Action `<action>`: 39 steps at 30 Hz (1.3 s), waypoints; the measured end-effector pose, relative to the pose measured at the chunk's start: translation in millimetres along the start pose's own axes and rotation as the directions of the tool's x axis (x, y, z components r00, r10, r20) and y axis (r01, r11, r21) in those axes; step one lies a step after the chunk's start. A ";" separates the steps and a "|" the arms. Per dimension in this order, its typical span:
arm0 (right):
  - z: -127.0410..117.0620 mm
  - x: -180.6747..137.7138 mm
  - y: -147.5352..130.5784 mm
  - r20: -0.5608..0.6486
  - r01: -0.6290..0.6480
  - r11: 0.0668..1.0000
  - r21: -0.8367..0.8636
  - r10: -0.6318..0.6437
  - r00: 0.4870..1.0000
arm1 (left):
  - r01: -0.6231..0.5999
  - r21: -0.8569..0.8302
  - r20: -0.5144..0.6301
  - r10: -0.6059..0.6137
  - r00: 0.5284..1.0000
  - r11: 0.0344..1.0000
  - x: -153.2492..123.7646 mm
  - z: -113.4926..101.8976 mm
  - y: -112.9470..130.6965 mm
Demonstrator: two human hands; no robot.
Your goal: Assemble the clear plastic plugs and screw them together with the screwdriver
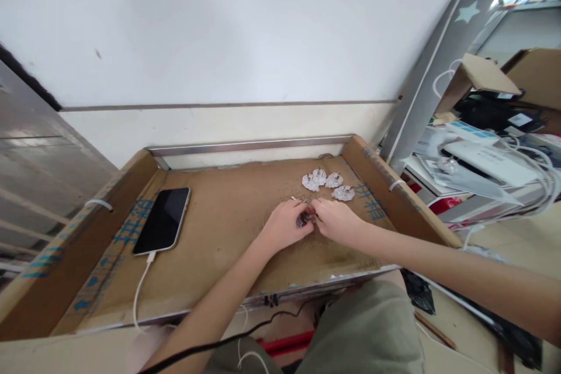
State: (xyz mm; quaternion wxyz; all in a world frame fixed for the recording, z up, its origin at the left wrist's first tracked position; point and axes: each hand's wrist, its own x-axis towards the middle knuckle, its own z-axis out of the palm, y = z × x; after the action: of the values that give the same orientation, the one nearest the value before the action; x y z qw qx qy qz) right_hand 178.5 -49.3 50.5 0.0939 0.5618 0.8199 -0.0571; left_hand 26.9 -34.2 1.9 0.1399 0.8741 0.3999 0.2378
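Observation:
My left hand [286, 223] curls its thumb and fingers round a small clear piece [302, 220], mostly covered by the fingers. Right against it, my right hand [335, 220] is closed in a pinch at the same spot. What sits between the right fingertips is too small and blurred to name. Just beyond the hands lie several clear, scalloped plastic pieces [343, 193] with thin metal-looking bits standing up from them. Dark specks are scattered on the cardboard around both hands.
A cardboard-lined tray [228, 210] with raised side walls forms the work surface. On its left lies a phone [163, 221] with a white cable [141, 289]. Boxes and cables crowd a shelf [477, 152] at right. A black cord [228, 339] crosses below the front edge.

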 end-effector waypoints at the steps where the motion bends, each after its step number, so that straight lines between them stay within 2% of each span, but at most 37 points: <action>1: -0.8 0.5 1.5 0.003 0.004 1.000 0.012 -0.004 1.000 | 0.003 -0.002 0.000 -0.003 1.000 1.000 -0.1 0.2 0.1; 12: -4.1 7.5 8.9 0.047 0.010 0.994 0.109 -0.015 0.999 | -0.003 0.042 0.012 0.003 1.000 0.999 -1.7 0.8 -0.4; 18: -6.5 14.4 20.5 0.045 0.010 0.967 0.253 -0.022 0.999 | -0.002 0.047 0.026 0.000 1.000 0.999 -1.9 0.6 -0.5; 22: -37.7 3.9 27.7 -0.127 -0.022 0.930 0.368 0.074 0.989 | -0.004 0.017 0.011 0.003 1.000 1.000 -1.4 0.8 -1.0; 26: -94.3 -21.6 29.3 -0.308 -0.016 0.885 0.465 0.179 0.934 | -0.013 -0.010 -0.012 0.013 1.000 1.000 -0.6 1.7 -1.0; 27: -109.2 -29.2 28.8 -0.364 0.009 0.869 0.495 0.198 0.910 | -0.013 -0.011 -0.014 0.013 1.000 1.000 -0.6 1.9 -0.8; 29: -136.3 -43.8 26.9 -0.555 0.166 0.808 0.566 0.224 0.801 | -0.010 -0.012 -0.012 0.010 1.000 1.000 -0.8 2.1 -0.7; 32: -164.3 -60.8 21.3 -0.790 0.342 0.814 0.470 0.214 0.575 | -0.010 -0.010 -0.015 0.010 1.000 1.000 -1.2 2.0 -1.3; 34: -172.5 -67.3 15.0 -0.884 0.399 0.835 0.379 0.200 0.422 | -0.012 -0.009 -0.019 0.012 1.000 1.000 -0.9 2.1 -2.4; 35: -173.8 -69.0 11.1 -0.906 0.410 0.840 0.355 0.201 0.372 | -0.010 -0.008 -0.020 0.010 1.000 1.000 -0.4 2.4 -3.0; 37: -172.1 -69.3 3.3 -0.916 0.410 0.838 0.360 0.234 0.326 | 0.001 -0.005 -0.018 -0.001 1.000 1.000 0.8 3.2 -4.1; 39: -167.5 -66.3 -2.7 -0.910 0.410 0.825 0.390 0.275 0.311 | 0.013 0.004 -0.020 -0.013 1.000 1.000 1.8 4.3 -4.7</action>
State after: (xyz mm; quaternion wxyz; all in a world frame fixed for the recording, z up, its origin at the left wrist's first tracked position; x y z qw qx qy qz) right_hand 184.1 -77.3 228.4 -0.5758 0.4484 0.6824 0.0413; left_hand 27.2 -30.0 -3.2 0.1358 0.8693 0.4073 0.2448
